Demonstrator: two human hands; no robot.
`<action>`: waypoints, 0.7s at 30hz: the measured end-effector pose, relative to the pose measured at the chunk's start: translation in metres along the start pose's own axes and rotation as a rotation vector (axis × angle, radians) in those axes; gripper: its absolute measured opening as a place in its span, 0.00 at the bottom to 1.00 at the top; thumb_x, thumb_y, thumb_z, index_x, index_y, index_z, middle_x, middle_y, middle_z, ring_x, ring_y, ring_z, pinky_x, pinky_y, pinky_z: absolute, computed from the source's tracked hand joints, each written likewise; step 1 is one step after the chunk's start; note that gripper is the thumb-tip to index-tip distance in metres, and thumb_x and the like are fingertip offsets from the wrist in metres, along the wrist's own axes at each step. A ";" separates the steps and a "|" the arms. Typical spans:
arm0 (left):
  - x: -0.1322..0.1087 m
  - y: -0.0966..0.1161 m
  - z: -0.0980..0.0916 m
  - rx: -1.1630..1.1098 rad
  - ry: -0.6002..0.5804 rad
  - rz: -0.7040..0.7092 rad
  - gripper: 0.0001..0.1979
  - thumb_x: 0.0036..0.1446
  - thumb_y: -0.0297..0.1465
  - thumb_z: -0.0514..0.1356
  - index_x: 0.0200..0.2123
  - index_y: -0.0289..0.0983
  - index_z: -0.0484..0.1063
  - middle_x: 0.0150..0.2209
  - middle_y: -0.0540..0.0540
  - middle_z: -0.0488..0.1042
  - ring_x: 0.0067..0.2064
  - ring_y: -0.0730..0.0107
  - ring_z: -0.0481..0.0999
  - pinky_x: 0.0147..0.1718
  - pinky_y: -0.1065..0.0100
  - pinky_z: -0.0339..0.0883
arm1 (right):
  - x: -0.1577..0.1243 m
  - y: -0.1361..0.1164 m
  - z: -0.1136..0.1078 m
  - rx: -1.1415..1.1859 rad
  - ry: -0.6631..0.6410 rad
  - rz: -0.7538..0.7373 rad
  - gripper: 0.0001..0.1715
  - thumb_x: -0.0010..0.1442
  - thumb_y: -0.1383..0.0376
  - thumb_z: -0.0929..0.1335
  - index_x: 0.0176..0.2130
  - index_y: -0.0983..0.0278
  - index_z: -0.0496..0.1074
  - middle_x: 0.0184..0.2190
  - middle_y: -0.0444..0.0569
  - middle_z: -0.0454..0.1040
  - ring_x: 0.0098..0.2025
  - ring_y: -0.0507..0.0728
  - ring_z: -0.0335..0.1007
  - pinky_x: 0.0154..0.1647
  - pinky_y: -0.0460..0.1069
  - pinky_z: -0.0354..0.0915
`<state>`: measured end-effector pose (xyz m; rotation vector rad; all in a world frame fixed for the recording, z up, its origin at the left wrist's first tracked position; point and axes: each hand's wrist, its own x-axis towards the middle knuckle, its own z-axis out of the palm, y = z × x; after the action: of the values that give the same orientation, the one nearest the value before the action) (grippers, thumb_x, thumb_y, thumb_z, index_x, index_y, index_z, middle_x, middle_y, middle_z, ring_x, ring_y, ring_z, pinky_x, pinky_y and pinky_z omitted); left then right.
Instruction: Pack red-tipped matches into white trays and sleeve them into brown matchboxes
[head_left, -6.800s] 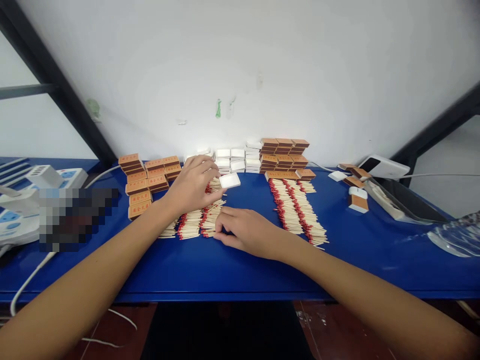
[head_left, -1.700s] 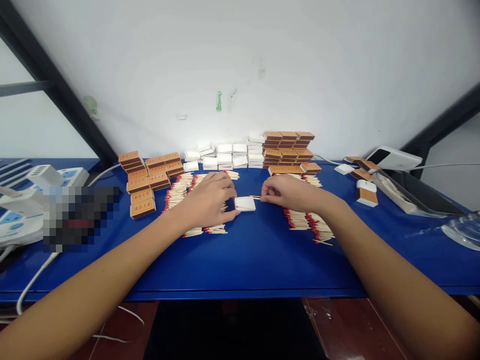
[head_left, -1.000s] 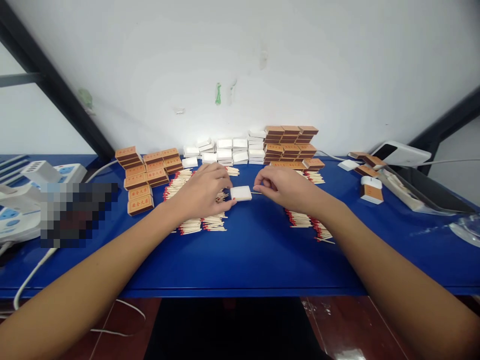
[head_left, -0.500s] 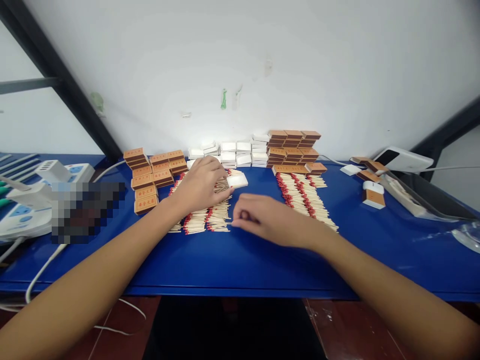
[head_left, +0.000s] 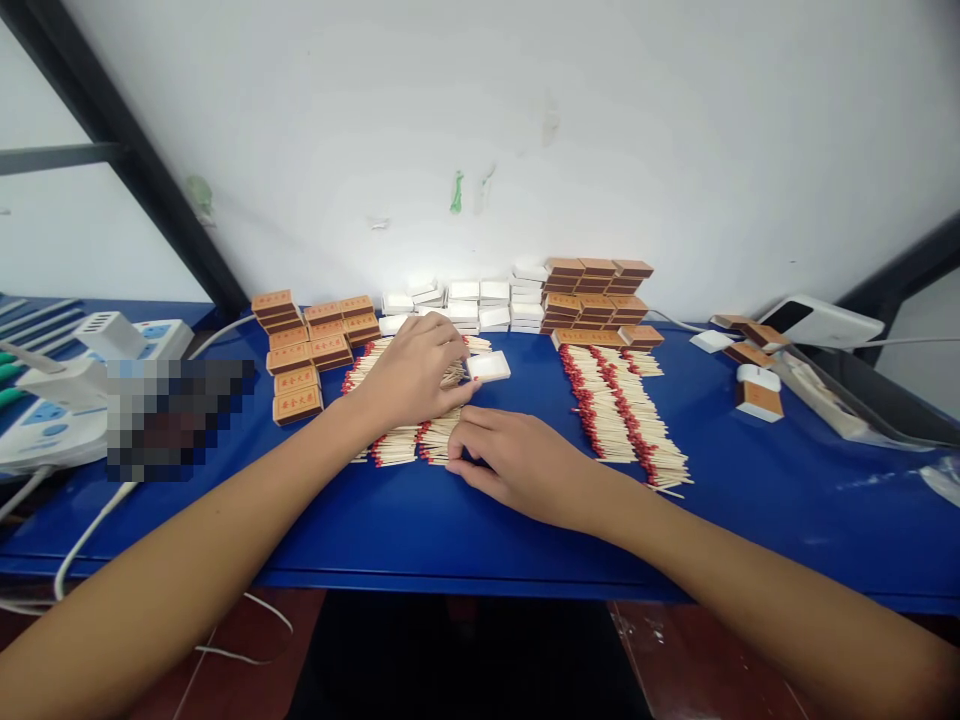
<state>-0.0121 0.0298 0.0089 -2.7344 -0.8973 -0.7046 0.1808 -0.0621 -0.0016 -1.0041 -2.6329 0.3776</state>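
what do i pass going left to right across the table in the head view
white power strip, stacked orange matchboxes, left hand, small white box, right-side rows of matches, orange matchbox with a white item on it, dark pouch

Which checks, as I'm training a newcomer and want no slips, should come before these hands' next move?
1. White tray steadied by the left hand: ok, held at its left end.
2. Right hand at the left matches: ok.
3. Anything pinched in the right hand: cannot tell, grip hidden.
4. Right matches evenly lined up: not ok, some stick out at the near end.
5. Orange boxes behind the right matches stacked: ok.
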 end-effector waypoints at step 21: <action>-0.001 0.002 0.003 -0.014 0.021 0.085 0.14 0.66 0.40 0.66 0.47 0.35 0.79 0.47 0.39 0.79 0.57 0.48 0.73 0.58 0.49 0.65 | -0.008 0.023 -0.035 -0.023 0.092 0.076 0.09 0.75 0.63 0.65 0.42 0.63 0.73 0.42 0.49 0.75 0.39 0.56 0.72 0.40 0.50 0.63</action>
<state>-0.0106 0.0287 0.0058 -2.7540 -0.7690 -0.7244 0.2127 -0.0460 0.0216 -1.1044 -2.5284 0.3115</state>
